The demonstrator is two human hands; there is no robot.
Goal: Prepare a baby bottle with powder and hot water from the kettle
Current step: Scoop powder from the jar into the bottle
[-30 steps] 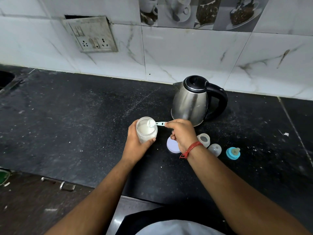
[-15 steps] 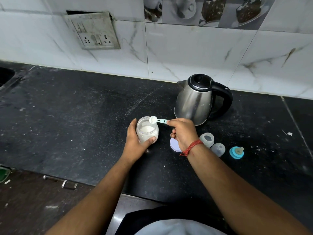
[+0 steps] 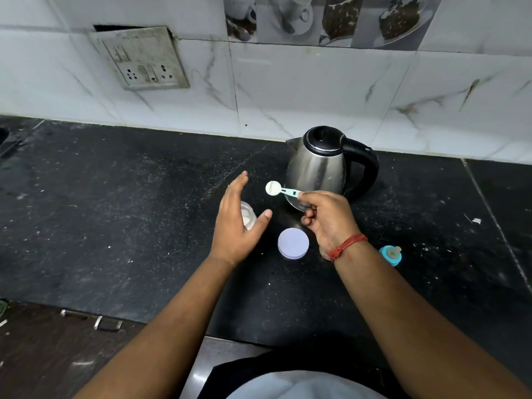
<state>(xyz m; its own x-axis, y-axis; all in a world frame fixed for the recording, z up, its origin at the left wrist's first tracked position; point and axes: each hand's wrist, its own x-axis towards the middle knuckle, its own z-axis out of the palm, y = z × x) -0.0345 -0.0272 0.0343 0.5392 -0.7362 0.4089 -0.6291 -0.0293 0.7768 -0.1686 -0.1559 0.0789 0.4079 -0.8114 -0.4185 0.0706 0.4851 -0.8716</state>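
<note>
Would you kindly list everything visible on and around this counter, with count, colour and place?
Kettle: 1, steel with black lid and handle, back of counter.
Jar: 1, clear with white powder, behind left hand.
Lid: 1, pale lilac, flat between the hands.
Scoop: 1, teal handle, white bowl, held before the kettle.
Teat ring: 1, teal, right of right wrist.
Socket: 1, grey, on wall.
Left hand: open, beside jar.
Right hand: pinching scoop, red thread at wrist.

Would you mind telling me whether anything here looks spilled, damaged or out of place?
White powder specks are scattered across the black stone counter, thickest left of the steel electric kettle. The grimy wall socket plate hangs crooked, exposing a dark gap above it.
</note>
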